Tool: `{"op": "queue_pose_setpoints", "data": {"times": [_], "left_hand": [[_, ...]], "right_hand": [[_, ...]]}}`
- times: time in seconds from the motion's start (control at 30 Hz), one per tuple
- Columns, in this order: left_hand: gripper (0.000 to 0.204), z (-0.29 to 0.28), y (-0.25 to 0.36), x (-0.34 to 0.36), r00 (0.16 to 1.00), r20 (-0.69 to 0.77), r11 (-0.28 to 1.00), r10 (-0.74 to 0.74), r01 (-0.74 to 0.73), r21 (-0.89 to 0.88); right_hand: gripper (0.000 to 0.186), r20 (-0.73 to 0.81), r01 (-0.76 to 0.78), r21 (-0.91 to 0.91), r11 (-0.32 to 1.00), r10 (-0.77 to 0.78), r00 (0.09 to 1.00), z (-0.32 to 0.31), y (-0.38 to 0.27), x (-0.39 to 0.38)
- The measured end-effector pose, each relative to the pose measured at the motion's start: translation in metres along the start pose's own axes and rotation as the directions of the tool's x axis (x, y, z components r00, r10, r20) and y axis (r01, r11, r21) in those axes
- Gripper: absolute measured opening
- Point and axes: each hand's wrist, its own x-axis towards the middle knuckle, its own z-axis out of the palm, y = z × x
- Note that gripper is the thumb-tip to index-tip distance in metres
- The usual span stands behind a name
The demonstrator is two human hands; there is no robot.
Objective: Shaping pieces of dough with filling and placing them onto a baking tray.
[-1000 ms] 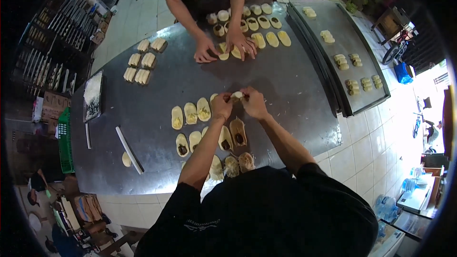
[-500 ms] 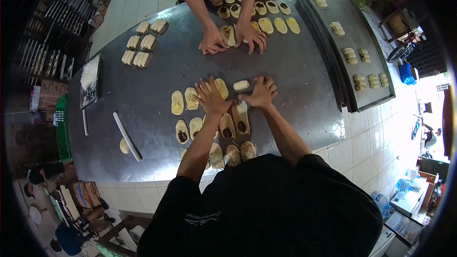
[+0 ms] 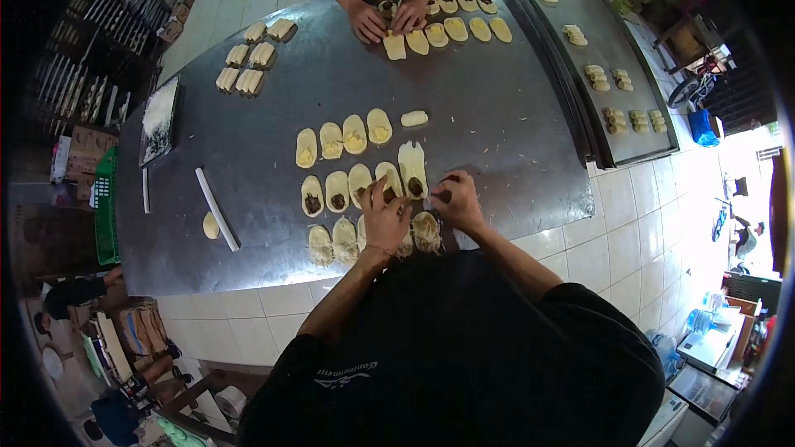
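My left hand, fingers bent and apart, rests over the dark-filled dough pieces in the middle row. My right hand is closed at the right end of that row, on something dark I cannot make out, beside a long stretched dough piece with dark filling. Farther out are dough ovals with pale yellow filling and a small rolled piece. Nearest my body lie shredded-topped ovals, partly hidden by my left hand and arm.
Across the metal table, another person's hands work on dough ovals. Rolled bundles sit back left, near a tray of white shreds, a white rod and a dough disc. Large trays with shaped dough stand right.
Both my hands have moved toward my body, leaving the rolled piece above. The right hand has gone from spread fingers to closed. The other person's hands are farther back.
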Motion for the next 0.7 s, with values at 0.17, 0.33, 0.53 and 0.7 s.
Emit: {"op": "queue_pose_setpoints", "data": {"times": [0.17, 0.33, 0.53, 0.7], "left_hand": [[0.021, 0.018, 0.010, 0.010, 0.998, -0.016, 0.968, -0.063, 0.065, 0.244], [0.022, 0.032, 0.006, 0.013, 0.987, -0.059, 0.945, -0.152, 0.162, 0.284], [0.012, 0.032, 0.001, 0.007, 0.998, -0.019, 0.968, -0.066, 0.069, 0.242], [0.007, 0.017, 0.007, 0.000, 0.993, 0.075, 0.988, 0.095, -0.103, 0.114]], "right_hand": [[0.015, -0.088, -0.059, -0.217, 0.974, 0.040, 0.995, 0.017, -0.018, -0.003], [0.020, -0.071, -0.050, -0.178, 0.983, 0.038, 0.997, 0.017, -0.021, -0.003], [0.019, -0.096, 0.012, -0.162, 0.987, -0.027, 0.995, 0.017, -0.025, -0.004], [0.011, -0.033, 0.246, -0.122, 0.962, -0.251, 0.967, 0.011, -0.017, -0.025]]}}
